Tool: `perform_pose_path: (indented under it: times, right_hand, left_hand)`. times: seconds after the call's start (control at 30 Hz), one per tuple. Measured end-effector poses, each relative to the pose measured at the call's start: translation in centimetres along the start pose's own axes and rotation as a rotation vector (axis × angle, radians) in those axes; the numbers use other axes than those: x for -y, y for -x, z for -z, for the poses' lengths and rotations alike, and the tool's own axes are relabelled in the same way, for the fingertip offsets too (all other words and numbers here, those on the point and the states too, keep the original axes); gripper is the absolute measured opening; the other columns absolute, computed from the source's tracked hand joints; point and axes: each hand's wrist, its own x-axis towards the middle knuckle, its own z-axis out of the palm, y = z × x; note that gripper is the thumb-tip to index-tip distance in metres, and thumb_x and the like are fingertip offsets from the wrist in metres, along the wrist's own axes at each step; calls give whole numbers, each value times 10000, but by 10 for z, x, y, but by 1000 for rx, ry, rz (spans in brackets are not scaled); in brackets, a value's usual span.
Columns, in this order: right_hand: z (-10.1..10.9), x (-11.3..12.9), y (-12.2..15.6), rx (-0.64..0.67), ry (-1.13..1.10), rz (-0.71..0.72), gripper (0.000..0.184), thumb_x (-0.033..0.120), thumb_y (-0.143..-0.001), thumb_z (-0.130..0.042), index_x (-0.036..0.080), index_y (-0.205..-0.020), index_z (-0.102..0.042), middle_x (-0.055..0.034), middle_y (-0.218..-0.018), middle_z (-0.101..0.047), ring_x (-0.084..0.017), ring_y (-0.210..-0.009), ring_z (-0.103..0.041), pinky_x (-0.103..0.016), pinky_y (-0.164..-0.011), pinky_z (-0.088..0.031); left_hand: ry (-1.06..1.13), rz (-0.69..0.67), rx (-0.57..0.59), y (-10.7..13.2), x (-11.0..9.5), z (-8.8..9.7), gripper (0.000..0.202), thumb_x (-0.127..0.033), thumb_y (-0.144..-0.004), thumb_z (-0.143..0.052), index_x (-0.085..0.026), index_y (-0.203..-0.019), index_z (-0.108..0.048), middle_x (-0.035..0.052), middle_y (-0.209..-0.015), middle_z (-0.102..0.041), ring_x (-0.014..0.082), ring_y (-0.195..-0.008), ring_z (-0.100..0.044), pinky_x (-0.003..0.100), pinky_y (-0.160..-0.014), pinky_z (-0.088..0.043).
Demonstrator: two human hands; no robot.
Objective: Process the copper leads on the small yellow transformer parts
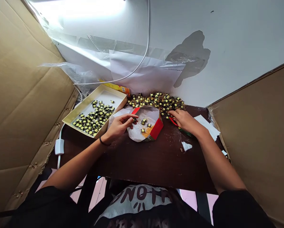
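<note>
My left hand [120, 125] is pinched on a small yellow-and-black component [134, 119] at the left edge of a red-rimmed paper dish [156, 128]. A few more components and orange debris lie in that dish. My right hand [183, 119] reaches into the edge of a heap of the same wired components [156, 100] at the back of the dark table [144, 158]. A red-handled tool [173, 121] shows under its fingers; whether the fingers grip it is hidden. A cream box tray [85, 107] on the left holds several finished components.
Cardboard walls stand at left [20, 95] and right [260, 126]. A white cable [142, 60] and plastic sheet hang on the back wall. White paper scraps [208, 126] lie by my right wrist. A white inline switch [59, 146] hangs at the table's left edge.
</note>
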Motion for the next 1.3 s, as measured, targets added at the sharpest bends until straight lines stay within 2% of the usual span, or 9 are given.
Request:
perform_pose_path:
  times: [0.1, 0.2, 0.37, 0.53, 0.67, 0.77, 0.87, 1.03, 1.3]
  right_hand:
    - [13, 5, 4, -49, -11, -55, 458, 83, -890, -400, 173, -1326, -506, -134, -995, -608, -262, -913, -597, -370, -776, -444]
    - [30, 11, 5, -110, -118, -79, 491, 86, -885, -411, 177, -1361, -487, -126, -991, -616, -250, -895, -605, -377, -783, -473]
    - [51, 32, -8, -180, -411, 135, 546, 43, -853, -424, 255, -1349, -508, -67, -1085, -648, -215, -991, -601, -377, -888, -488]
    - [46, 62, -27, -213, -493, 302, 528, 97, -847, -510, 262, -1348, -515, -69, -1016, -617, -207, -922, -586, -355, -827, -507]
    - [32, 76, -36, -256, -450, 345, 445, 173, -843, -586, 258, -1279, -572, -76, -987, -613, -227, -933, -559, -381, -831, -499]
    - [27, 83, -35, -239, -363, 345, 409, 216, -840, -605, 226, -1249, -598, -86, -989, -638, -229, -912, -563, -361, -802, -491]
    - [30, 88, -31, -199, -248, 297, 351, 282, -853, -603, 209, -1194, -642, -85, -965, -682, -222, -868, -589, -314, -720, -470]
    - [39, 95, -26, -126, -107, 242, 328, 339, -867, -597, 256, -1177, -667, -55, -917, -734, -195, -801, -623, -271, -575, -370]
    - [38, 95, -27, -127, -38, 225, 352, 402, -892, -573, 271, -1209, -652, -51, -911, -748, -189, -805, -623, -266, -535, -296]
  left_hand:
    - [4, -30, -7, -1, 2, 1, 398, -492, -772, -682, -140, -953, -721, 70, -843, -679, 114, -657, -572, 212, -573, -493]
    - [-1, -45, -15, -1, 2, 1, 378, -481, -791, -665, -153, -972, -718, 58, -845, -662, 104, -637, -550, 210, -567, -483]
    - [-75, -30, -37, 0, -1, 1, 396, -510, -796, -648, -149, -943, -717, 47, -815, -642, 84, -577, -511, 206, -543, -447]
    - [-94, -15, -24, -1, -3, 1, 450, -545, -772, -657, -140, -959, -719, 46, -760, -644, 94, -562, -505, 217, -541, -439]
    - [-110, -14, -30, 0, -2, 1, 439, -525, -751, -686, -141, -958, -735, 33, -699, -640, 110, -582, -526, 224, -561, -443]
    - [-134, 2, -51, 0, -1, 1, 421, -505, -751, -693, -149, -970, -749, 37, -711, -662, 112, -589, -536, 225, -566, -445]
    - [-147, 17, -67, 0, 1, 2, 426, -498, -751, -695, -153, -994, -754, 48, -735, -686, 114, -591, -545, 221, -557, -446]
    - [-161, 39, -77, 0, 2, 3, 456, -517, -725, -714, -156, -1001, -758, 67, -795, -718, 131, -636, -589, 226, -583, -477]
    - [-176, 39, -83, 0, 1, 1, 475, -530, -708, -723, -155, -999, -759, 76, -835, -738, 162, -701, -637, 240, -628, -520]
